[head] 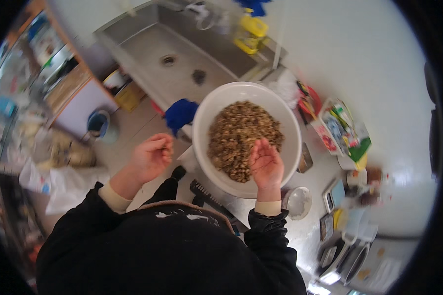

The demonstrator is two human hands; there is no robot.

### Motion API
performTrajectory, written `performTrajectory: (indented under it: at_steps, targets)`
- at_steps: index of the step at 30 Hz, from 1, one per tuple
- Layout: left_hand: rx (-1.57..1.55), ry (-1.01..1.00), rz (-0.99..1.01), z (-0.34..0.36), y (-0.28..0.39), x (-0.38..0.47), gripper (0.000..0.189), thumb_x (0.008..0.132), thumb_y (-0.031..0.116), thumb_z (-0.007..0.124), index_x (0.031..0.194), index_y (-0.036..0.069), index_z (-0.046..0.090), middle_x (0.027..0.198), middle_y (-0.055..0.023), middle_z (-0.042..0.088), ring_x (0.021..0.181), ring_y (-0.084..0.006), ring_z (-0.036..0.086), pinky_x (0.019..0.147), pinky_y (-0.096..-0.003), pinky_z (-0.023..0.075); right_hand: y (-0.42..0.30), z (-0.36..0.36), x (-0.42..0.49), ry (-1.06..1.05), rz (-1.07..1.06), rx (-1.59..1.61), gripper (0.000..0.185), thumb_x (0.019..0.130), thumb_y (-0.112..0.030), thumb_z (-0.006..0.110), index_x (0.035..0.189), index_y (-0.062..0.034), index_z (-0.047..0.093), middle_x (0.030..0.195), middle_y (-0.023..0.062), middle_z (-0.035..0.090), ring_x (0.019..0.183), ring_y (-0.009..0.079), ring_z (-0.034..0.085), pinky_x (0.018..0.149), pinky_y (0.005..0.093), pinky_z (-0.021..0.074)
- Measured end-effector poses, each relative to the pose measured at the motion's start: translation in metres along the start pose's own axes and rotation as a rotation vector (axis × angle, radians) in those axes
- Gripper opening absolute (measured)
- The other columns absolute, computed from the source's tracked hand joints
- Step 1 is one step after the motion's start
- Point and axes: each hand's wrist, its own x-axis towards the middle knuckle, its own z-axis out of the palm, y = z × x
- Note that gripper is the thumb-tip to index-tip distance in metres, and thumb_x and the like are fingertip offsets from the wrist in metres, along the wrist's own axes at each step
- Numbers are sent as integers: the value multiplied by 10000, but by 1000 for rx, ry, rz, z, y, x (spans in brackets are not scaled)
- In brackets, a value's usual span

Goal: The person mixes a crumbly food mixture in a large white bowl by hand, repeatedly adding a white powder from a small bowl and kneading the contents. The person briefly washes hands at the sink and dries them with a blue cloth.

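Observation:
A large white plastic basin [246, 188] stands on the metal counter, holding a heap of small brown nut-like pieces [240, 136]. Over the right part of the heap is my right hand [267, 162], palm turned up and fingers slightly cupped, with nothing seen in it. Out to the left of the basin, above the floor, my left hand [153, 156] has its fingers curled toward the thumb. A dark spot shows near those fingertips; whether it is a held bit or shadow is unclear. A blue cloth [181, 113] hangs at the sink edge by the basin's left rim.
Beyond the basin lies a stainless steel sink [140, 48] with a yellow jug [253, 29] at its back. Along the right stand a box of packets [341, 129], a small white bowl [297, 202] and a kitchen scale [333, 195]. A bucket [99, 125] is on the floor, left.

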Motion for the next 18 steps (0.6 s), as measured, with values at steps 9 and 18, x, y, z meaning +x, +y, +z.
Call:
performTrajectory:
  at_steps: [9, 18]
  targets:
    - [-368, 149, 512, -123, -5, -275, 73, 854, 113, 516, 862, 55, 560, 776, -40, 528, 641, -138, 472, 572, -251, 417, 135, 116, -37, -485, 414, -205, 149, 873, -198, 498, 837, -55, 516, 711, 34, 404, 594, 132, 360, 500, 266, 332]
    - [-534, 401, 1093, -245, -55, -522, 95, 840, 126, 497, 799, 42, 515, 735, -32, 476, 631, -129, 423, 539, -237, 376, 467, 173, -120, -723, 1115, -521, 222, 900, -261, 480, 872, -51, 549, 692, 21, 393, 597, 136, 356, 500, 258, 318]
